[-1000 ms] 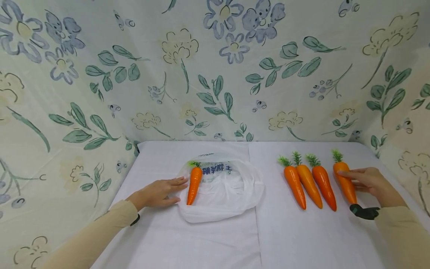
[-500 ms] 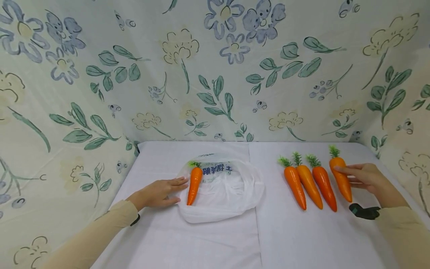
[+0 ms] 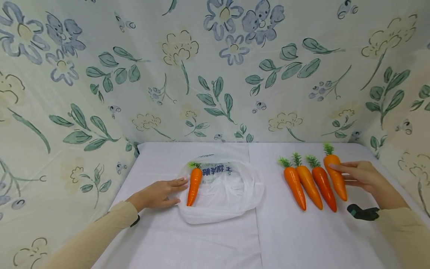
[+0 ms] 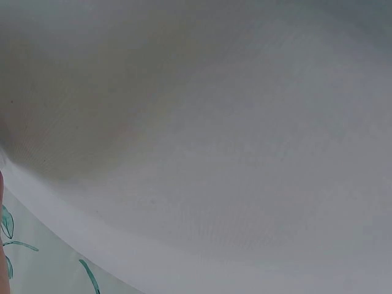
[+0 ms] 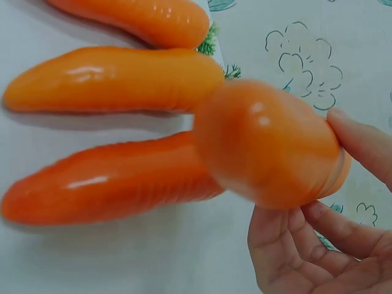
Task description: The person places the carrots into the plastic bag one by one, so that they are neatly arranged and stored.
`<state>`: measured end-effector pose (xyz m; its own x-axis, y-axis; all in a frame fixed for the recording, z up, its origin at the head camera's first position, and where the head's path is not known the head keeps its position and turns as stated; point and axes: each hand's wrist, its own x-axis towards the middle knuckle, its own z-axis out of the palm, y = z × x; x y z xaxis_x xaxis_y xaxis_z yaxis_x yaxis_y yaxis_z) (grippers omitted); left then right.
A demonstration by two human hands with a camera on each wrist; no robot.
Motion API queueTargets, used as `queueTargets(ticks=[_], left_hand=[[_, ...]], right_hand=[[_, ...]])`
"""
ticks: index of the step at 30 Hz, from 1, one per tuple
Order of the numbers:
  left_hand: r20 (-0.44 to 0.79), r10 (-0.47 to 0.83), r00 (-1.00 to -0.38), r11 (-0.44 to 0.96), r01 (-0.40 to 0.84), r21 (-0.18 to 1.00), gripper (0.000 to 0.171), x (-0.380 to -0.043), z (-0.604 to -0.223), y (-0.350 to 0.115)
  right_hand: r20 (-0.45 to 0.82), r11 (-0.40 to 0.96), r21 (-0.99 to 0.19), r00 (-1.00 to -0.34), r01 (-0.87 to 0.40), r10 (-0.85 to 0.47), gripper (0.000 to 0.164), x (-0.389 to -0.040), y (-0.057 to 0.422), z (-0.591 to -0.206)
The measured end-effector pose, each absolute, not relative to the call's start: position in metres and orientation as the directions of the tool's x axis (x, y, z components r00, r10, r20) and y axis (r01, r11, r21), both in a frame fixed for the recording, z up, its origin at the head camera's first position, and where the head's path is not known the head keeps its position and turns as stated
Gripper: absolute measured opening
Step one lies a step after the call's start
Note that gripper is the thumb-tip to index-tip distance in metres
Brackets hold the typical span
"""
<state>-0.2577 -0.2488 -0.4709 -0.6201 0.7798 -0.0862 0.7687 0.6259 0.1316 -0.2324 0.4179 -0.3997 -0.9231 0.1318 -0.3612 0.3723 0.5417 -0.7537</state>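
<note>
My right hand (image 3: 364, 177) pinches an orange carrot (image 3: 335, 175) with a green tuft, thumb on one side and fingers on the other. The right wrist view shows that carrot (image 5: 269, 147) end-on, raised over the others. Just left of it lie three more carrots: a red-orange one (image 3: 325, 188), a lighter orange one (image 3: 309, 186) and another (image 3: 295, 188). My left hand (image 3: 161, 193) rests at the left edge of a white plastic bag (image 3: 218, 215), its fingers extended. Inside the bag's open mouth is one carrot (image 3: 195, 186). The left wrist view shows mostly white cloth.
A white cloth covers the table (image 3: 215, 246). Behind and beside it hangs a floral curtain (image 3: 215, 74). A black strap (image 3: 362, 212) shows at my right wrist.
My right hand has lifted the rightmost carrot and moved it left and slightly away from me, toward the three others. The left hand and the bag stay in place.
</note>
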Motion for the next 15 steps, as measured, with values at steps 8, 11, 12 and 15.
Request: queueTargets(ticks=[8,11,12,15], left_hand=[[-0.091,0.777,-0.623,0.629,0.767,0.127,0.060,-0.257,-0.471,-0.249],[-0.081,0.782,-0.618,0.623,0.772,0.128,0.060,-0.257,-0.471,-0.249],[-0.078,0.783,-0.617,0.621,0.773,0.127,0.060,-0.257,-0.471,-0.249],[-0.074,0.786,-0.614,0.619,0.775,0.127,0.060,-0.257,-0.472,-0.249]], right_hand=[[-0.352,0.570,-0.754,-0.933,0.327,0.070,0.099,-0.232,0.404,-0.394],[-0.345,0.580,-0.753,-0.937,0.311,0.055,0.099,-0.232,0.397,-0.393],[-0.343,0.583,-0.752,-0.938,0.306,0.049,0.099,-0.233,0.395,-0.392],[-0.337,0.590,-0.754,-0.941,0.289,0.030,0.098,-0.233,0.389,-0.392]])
